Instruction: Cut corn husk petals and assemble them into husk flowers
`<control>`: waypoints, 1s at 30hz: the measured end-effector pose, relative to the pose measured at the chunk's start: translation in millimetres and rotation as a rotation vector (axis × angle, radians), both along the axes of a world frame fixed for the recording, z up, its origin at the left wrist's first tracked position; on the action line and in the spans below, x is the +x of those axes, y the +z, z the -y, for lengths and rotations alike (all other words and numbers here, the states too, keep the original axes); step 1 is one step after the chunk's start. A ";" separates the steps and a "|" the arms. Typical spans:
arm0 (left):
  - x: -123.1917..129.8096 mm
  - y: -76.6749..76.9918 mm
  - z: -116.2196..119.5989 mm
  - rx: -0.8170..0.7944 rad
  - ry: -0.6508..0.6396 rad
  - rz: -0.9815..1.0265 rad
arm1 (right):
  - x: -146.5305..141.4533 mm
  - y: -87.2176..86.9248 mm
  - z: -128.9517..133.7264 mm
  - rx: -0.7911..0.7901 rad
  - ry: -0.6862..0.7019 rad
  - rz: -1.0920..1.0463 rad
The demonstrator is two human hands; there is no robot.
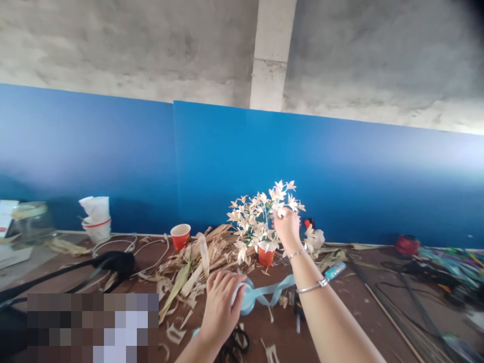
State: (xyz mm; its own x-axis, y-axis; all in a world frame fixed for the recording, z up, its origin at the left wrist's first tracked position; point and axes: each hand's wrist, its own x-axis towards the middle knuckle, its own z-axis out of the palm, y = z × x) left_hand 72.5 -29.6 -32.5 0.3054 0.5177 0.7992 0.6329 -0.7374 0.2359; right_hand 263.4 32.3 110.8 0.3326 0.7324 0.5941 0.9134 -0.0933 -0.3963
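Note:
A bunch of cream, star-shaped flowers (247, 222), looking like dried husk, stands in a red paper cup (266, 257). My right hand (287, 227) reaches into its right side, fingers closed around a flower stem (270, 217) just under the blossoms. My left hand (223, 297) rests low on the table, thumb and fingers closed on a roll of light blue ribbon (248, 298). From the roll, a loose ribbon strip (278, 288) runs right until my right forearm covers it. Black-handled scissors (240, 340) lie beside my left wrist.
Dry husk strips (212, 252) pile behind my left hand. Another red paper cup (180, 237) and a white cup with tissue (97, 227) stand at the back left, near white cables. A blue panel (227, 161) borders the table (340, 322). Black cords and a red object (407, 245) lie right.

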 end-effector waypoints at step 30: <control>0.2 1.5 -0.5 -0.057 -0.057 0.055 | -9.1 7.3 23.8 -0.317 0.021 0.126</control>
